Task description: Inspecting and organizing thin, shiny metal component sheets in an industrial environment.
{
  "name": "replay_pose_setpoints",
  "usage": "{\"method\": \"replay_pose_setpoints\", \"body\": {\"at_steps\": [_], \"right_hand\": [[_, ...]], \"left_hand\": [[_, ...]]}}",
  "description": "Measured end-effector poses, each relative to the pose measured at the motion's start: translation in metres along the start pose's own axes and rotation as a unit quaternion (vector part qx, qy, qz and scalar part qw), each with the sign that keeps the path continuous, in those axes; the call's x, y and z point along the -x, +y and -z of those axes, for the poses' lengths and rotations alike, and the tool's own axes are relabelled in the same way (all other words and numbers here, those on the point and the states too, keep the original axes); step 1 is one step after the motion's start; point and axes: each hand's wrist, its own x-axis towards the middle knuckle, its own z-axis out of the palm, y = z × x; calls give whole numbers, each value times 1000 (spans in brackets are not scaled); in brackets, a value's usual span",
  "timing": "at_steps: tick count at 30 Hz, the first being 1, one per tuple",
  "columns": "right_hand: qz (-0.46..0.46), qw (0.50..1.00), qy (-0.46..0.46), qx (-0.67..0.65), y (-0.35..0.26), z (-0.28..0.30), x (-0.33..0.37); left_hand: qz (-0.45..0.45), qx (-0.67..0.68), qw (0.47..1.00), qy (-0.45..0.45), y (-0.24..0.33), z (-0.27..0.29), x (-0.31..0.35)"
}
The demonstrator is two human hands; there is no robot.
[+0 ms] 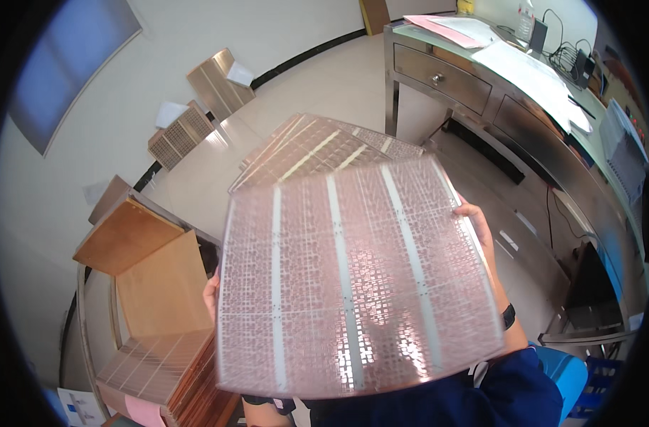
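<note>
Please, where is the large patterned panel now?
In the head view, the large patterned panel is at centre, held between the left hand and the right hand.

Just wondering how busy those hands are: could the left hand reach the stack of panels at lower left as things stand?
Probably not without letting go: the left hand holds the left edge of the large patterned panel. The stack of panels looks close by, with nothing evident blocking it.

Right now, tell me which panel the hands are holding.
The large panel with three pale bluish stripes: the left hand and right hand hold its opposite edges. No hand touches the stacked panels beyond it or the pile at lower left.
</note>
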Motion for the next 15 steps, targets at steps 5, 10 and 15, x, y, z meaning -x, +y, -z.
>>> {"method": "replay_pose_setpoints", "body": {"at_steps": [5,10,15], "right_hand": [[-134,959,39,-246,-31,-15,9],[-288,903,-48,-315,2,11,20],[-213,935,-8,-285,14,-13,20]], "left_hand": [[18,25,998,48,-6,-26,5],[-4,81,994,71,-26,-72,30],[-38,122,990,62,-71,-40,42]]}}
